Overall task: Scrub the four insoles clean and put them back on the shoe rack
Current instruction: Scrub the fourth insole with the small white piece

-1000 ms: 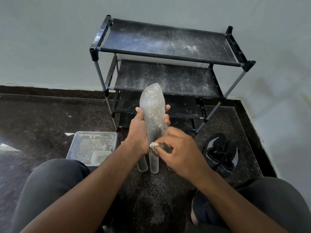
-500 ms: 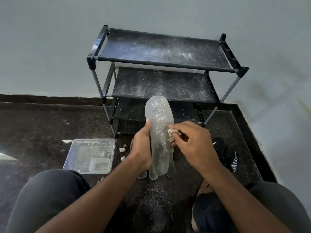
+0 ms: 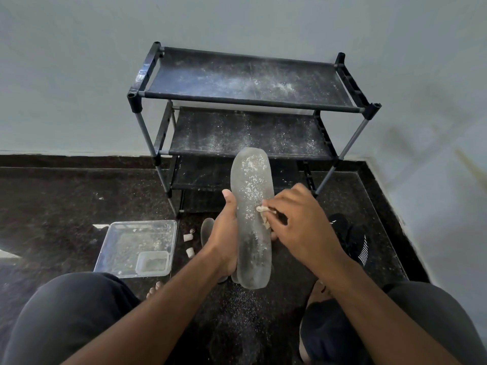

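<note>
The shoe rack (image 3: 250, 106) stands against the wall ahead of me, its three dark shelves dusted with white specks. A clear plastic tray (image 3: 135, 247) sits on the floor to my left, black shoes (image 3: 353, 241) to my right. In front of the rack my left hand (image 3: 224, 235) wraps its grip around the translucent insole (image 3: 251, 219), holding it upright. My right hand (image 3: 297, 222) pinches a small pale scrubbing wad (image 3: 263, 209) against the insole's speckled face. Another insole (image 3: 207, 230) lies on the floor behind my left hand.

Bare shoe rack (image 3: 247, 83) shelves beyond held insole (image 3: 251, 219).
</note>
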`<state>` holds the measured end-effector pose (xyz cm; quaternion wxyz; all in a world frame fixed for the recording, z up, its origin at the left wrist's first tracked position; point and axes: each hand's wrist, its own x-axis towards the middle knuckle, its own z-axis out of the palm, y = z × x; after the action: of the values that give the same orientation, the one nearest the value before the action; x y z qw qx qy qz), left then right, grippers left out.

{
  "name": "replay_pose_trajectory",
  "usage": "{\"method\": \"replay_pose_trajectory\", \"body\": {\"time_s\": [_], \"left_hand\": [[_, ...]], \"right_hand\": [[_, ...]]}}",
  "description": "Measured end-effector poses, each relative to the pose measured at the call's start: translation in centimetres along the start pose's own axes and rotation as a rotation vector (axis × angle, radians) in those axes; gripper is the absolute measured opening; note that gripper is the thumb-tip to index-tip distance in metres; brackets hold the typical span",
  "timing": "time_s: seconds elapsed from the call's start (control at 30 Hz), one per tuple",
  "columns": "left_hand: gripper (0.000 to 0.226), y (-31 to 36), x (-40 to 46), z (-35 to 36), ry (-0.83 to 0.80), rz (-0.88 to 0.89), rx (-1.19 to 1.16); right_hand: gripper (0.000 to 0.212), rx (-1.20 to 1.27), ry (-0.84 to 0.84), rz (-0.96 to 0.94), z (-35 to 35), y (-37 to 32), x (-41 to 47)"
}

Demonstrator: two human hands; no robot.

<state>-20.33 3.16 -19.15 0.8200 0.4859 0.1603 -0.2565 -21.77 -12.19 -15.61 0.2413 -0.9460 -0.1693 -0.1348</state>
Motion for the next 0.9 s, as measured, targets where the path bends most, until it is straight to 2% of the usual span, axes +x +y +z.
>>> {"method": "replay_pose_trajectory", "body": {"time_s": [0.17, 0.23, 0.33, 0.43, 0.53, 0.7, 0.83, 0.9], "left_hand": [[0.081, -0.2, 0.4, -0.7, -0.042, -0.060, -0.075], [0.081, -0.4, 0.5, -0.8, -0.051, -0.066, -0.077], [0.081, -0.7, 0.2, -0.3, -0.082, -0.064, -0.073], [0.080, -0.8, 0.2, -0.1, -0.110, -0.060, -0.056], [0.082, -0.6, 0.5, -0.5, -0.083, -0.049, -0.030], [0.080, -0.9, 0.4, 0.0, -0.117, -0.055, -0.061], [0.082, -0.4, 0.6, -0.2, -0.108, -0.030, -0.039], [0.084, -0.3, 0.8, -0.5, -0.103, -0.037, -0.048]], "right_hand": [[0.016, 0.070, -0.194, -0.051, 0.6, -0.5, -0.9], [0.020, 0.092, -0.118, -0.038, 0.1, -0.5, -1.1], [0.017, -0.029, 0.033, 0.009, -0.3, -0.1, -0.2], [0.014, -0.053, -0.040, -0.019, 0.4, -0.4, -0.2], [0.015, 0.115, -0.133, -0.039, 0.2, -0.5, -0.9], [0.017, 0.000, 0.047, -0.023, -0.1, -0.6, 0.4], [0.013, 0.054, -0.157, -0.082, 0.6, -0.7, -0.1], [0.013, 0.119, -0.168, -0.051, 0.1, -0.4, -0.6]]}}
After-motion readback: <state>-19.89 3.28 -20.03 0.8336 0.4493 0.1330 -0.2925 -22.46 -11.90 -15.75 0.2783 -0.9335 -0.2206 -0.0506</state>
